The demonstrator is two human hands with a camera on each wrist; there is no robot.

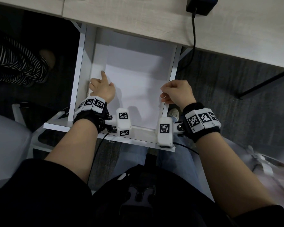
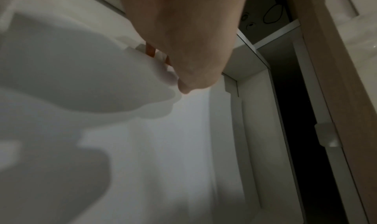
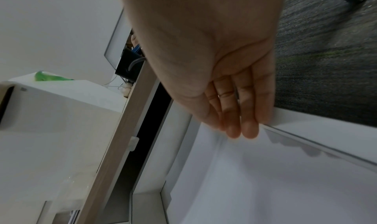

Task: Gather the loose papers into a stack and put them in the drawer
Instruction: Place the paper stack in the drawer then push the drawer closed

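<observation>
A white drawer (image 1: pixel 81 66) stands pulled out from under the desk, and a stack of white papers (image 1: pixel 134 89) lies flat inside it. My left hand (image 1: pixel 102 89) is at the stack's left edge near the drawer's left wall, index finger stretched forward onto the paper. In the left wrist view the left hand (image 2: pixel 189 42) hovers just over the paper (image 2: pixel 142 163). My right hand (image 1: pixel 175 92) is at the drawer's right wall. Its straight fingers (image 3: pixel 244 127) touch the right edge of the papers (image 3: pixel 265 179) beside the drawer wall (image 3: pixel 326 130).
The light wooden desk (image 1: pixel 154 17) overhangs the drawer's back. A black adapter (image 1: pixel 200 5) sits on it, its cable (image 1: pixel 194 38) dropping past the drawer's right side. Another person's striped leg (image 1: pixel 15 63) is at the left. A dark desk leg (image 1: pixel 261 84) crosses the grey carpet (image 1: pixel 228 104) at the right.
</observation>
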